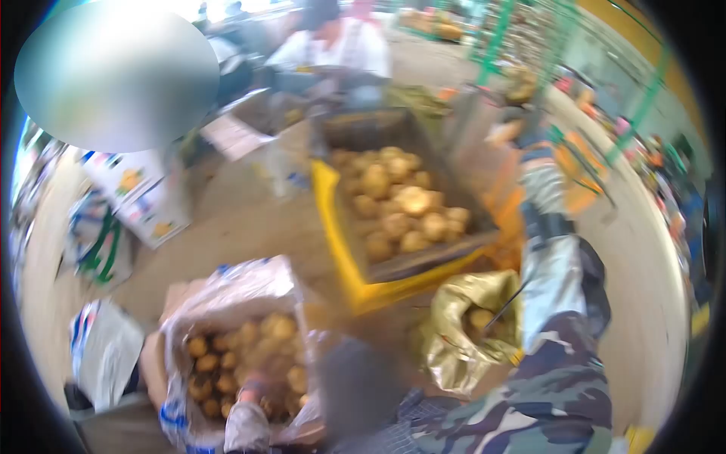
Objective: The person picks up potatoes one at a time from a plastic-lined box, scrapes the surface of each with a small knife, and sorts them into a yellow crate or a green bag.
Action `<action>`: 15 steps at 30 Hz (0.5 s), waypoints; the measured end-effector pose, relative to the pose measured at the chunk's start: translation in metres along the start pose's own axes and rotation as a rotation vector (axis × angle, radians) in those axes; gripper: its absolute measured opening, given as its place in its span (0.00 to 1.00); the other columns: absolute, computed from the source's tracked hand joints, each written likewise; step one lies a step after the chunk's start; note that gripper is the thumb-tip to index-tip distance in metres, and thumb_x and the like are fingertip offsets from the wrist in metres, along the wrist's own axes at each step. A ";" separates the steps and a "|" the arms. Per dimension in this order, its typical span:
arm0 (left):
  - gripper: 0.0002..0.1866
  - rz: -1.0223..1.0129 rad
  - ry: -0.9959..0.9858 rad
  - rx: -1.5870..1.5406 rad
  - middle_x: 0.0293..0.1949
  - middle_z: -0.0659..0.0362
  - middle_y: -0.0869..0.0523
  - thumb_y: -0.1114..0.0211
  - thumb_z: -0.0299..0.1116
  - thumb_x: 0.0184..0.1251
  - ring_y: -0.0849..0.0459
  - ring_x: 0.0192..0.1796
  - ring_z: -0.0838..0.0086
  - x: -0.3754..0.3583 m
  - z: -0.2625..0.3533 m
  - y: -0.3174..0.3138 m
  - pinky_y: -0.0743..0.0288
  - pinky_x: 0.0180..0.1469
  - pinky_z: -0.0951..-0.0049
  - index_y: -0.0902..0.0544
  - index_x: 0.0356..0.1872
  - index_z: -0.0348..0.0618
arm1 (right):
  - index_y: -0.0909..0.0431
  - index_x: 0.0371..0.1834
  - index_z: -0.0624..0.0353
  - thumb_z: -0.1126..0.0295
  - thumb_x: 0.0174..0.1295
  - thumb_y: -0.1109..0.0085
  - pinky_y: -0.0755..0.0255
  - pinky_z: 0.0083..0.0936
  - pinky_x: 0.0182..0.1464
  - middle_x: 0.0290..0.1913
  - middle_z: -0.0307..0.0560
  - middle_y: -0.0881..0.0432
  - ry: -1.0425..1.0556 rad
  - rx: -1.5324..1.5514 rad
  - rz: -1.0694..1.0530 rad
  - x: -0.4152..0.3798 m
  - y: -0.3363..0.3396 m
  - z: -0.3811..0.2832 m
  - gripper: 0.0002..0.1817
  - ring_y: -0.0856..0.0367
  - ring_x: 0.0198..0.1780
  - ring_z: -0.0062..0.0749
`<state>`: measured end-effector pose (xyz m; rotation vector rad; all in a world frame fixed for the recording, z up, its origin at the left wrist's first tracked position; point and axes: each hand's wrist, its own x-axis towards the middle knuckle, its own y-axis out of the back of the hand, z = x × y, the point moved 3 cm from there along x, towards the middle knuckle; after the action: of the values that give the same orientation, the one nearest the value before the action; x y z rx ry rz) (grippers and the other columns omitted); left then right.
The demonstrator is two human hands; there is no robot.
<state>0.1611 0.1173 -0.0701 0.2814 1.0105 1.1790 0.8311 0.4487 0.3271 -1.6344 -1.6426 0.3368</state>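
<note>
My left hand point(253, 390), in a pale sleeve, reaches into a plastic-lined cardboard box point(172, 303) at the lower left. Its fingers are smeared among round yellow-brown potato-like produce point(203, 387), so a grip cannot be made out. Camouflage clothing point(563, 371) and a light-blue sleeve-like piece point(556, 280) fill the lower right. I cannot make out my right hand clearly there. Beside this clothing stands an open gold-coloured bag point(446, 333) with some produce inside and a thin dark stick across its mouth. A dark grey shape point(359, 386) is blurred at bottom centre.
A yellow-sided crate point(325, 204) of similar produce stands in the middle. Orange crates point(507, 204) lie behind it at right. Printed white cartons point(140, 193) and a white bag point(106, 352) are at left. A person in white point(363, 49) sits at the back.
</note>
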 end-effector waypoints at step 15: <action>0.33 1.069 -0.400 0.107 0.65 0.50 0.21 0.28 0.43 0.66 0.23 0.68 0.62 -0.147 -0.071 0.032 0.29 0.71 0.63 0.27 0.68 0.38 | 0.17 0.55 0.58 0.59 0.63 0.34 0.24 0.39 0.46 0.44 0.55 0.16 -0.428 -1.031 -0.954 -0.353 -0.296 0.357 0.20 0.17 0.45 0.46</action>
<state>0.0822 -0.0178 -0.0139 1.1924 0.5331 1.9068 0.3300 0.1957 0.1723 -1.1721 -2.9775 -0.8272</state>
